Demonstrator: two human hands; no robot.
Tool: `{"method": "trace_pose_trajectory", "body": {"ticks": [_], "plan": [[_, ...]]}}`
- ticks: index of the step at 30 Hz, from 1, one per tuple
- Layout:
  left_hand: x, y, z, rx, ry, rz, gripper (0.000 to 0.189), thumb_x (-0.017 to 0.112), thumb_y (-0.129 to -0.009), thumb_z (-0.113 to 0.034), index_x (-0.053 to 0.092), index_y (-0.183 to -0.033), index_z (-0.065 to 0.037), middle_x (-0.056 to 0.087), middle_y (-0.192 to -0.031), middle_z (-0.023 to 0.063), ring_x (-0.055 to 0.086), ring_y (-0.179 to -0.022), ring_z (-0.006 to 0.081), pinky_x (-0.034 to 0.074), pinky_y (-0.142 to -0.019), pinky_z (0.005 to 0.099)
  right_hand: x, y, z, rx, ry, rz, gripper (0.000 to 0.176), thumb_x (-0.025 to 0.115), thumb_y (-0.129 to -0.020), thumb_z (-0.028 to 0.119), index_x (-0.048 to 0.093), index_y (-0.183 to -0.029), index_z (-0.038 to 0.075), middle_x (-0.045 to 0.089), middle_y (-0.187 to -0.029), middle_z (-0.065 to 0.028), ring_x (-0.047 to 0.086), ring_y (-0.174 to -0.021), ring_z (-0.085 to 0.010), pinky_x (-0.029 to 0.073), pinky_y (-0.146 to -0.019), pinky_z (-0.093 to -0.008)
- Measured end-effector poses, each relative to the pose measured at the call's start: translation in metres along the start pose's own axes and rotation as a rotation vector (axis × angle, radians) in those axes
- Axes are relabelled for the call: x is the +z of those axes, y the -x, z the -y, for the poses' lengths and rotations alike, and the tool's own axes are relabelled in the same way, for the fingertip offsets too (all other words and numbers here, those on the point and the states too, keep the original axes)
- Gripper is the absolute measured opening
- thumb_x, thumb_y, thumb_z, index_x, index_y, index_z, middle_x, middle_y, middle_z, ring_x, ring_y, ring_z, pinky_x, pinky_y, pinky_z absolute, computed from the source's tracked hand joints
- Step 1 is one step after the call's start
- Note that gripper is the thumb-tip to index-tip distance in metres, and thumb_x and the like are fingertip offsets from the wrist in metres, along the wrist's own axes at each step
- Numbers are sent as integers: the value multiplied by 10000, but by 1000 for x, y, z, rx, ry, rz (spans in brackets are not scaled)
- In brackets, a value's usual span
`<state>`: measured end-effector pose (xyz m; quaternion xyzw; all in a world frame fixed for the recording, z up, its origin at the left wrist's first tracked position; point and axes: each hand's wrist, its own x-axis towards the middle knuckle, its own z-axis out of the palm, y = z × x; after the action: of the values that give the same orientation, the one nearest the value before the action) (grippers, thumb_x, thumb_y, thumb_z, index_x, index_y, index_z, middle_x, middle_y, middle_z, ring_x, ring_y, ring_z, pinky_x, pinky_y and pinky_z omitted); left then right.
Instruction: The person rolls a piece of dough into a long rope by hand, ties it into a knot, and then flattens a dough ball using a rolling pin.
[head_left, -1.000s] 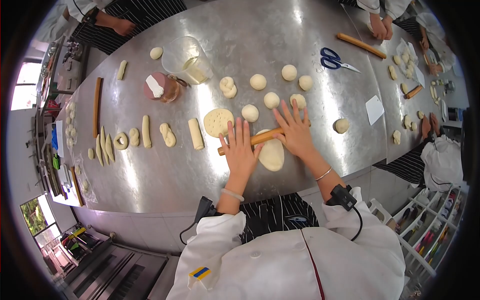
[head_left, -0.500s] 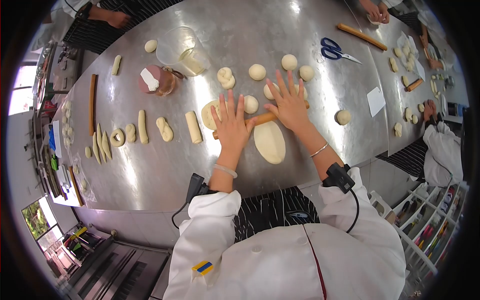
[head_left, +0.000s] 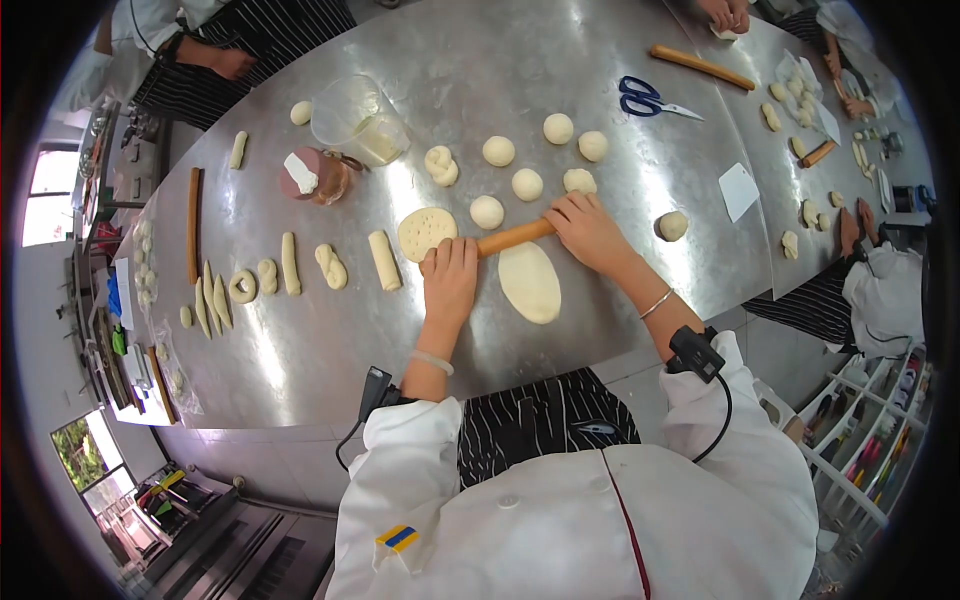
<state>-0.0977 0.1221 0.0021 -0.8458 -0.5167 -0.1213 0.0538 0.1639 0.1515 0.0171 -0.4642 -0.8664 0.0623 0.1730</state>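
My left hand [head_left: 451, 278] is closed around the left end of a wooden rolling pin [head_left: 515, 238]. Around the pin's right end my right hand [head_left: 588, 232] has its fingers curled. The pin lies at a slight slant by the far end of a flat oval of dough [head_left: 530, 285]. Just beyond my left hand is a round flat piece of dough pricked with holes [head_left: 428, 234]. Past the pin sit several dough balls, among them a near one [head_left: 486, 212] and one partly behind my right hand [head_left: 579, 181].
Shaped dough pieces, including a ring [head_left: 242, 287] and a thick roll [head_left: 384, 261], line the left side. A clear pitcher [head_left: 360, 120], a jar [head_left: 318, 177], scissors [head_left: 655, 100] and a white scraper [head_left: 739, 192] lie farther off. Other people stand around the steel table [head_left: 620, 300].
My fingers were stretched flat over the rolling pin; now both hands have curled around its ends. More of the pin's middle and the dough balls behind it show.
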Motion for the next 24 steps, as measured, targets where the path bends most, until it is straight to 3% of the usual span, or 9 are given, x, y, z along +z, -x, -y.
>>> {"method": "trace_pose_trajectory", "body": {"ticks": [6,14,24], "plan": [[-32,-2,-9,-55,54,-98,381,659,-811,-173,580,-1167,-62,575,-1059,53,527,-1044,226,372,-914,390,-22,7,15,60,31,-62,351,657,-699,62,613,-1047,69,569,-1019,-54,505,-1012,-246,395,-888,-388],[-24,66,-42,-132,287,92,398,664,-809,-172,584,-1185,-67,580,-1081,59,534,-1038,230,384,-921,400,-19,70,40,129,-98,79,353,638,-712,80,605,-1063,70,577,-1052,-50,506,-1036,-254,377,-930,-411],[-24,83,-52,-165,321,96,380,659,-817,-176,599,-1174,-58,580,-1077,64,535,-1032,234,386,-908,391,-17,83,53,147,-112,61,342,653,-702,74,604,-1040,86,566,-1020,-36,507,-1029,-239,384,-936,-404]]}}
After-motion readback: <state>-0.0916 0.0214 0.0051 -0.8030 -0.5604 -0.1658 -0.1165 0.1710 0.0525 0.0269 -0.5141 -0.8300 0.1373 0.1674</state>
